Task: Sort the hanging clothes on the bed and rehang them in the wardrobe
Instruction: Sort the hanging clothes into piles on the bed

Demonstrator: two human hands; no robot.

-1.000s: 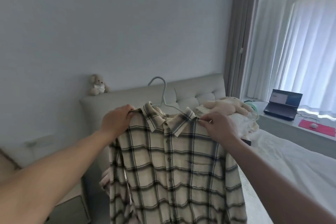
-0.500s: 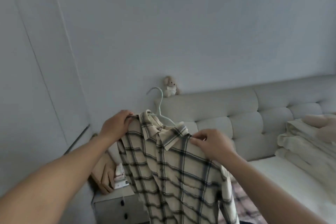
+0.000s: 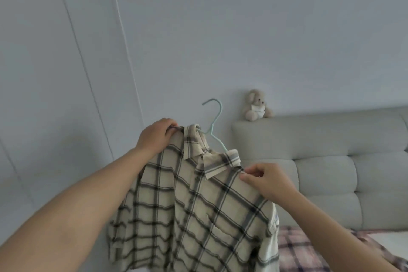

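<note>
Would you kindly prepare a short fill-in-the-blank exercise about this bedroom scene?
1. Both hands, left hand and right hand, hold a ____ shirt.
2. The shirt hangs on a light-blue ____.
3. A small teddy bear sits on top of the ____.

Missing words: plaid; hanger; headboard

Plaid shirt [image 3: 198,212] on hanger [image 3: 213,126], both hands gripping.
</note>
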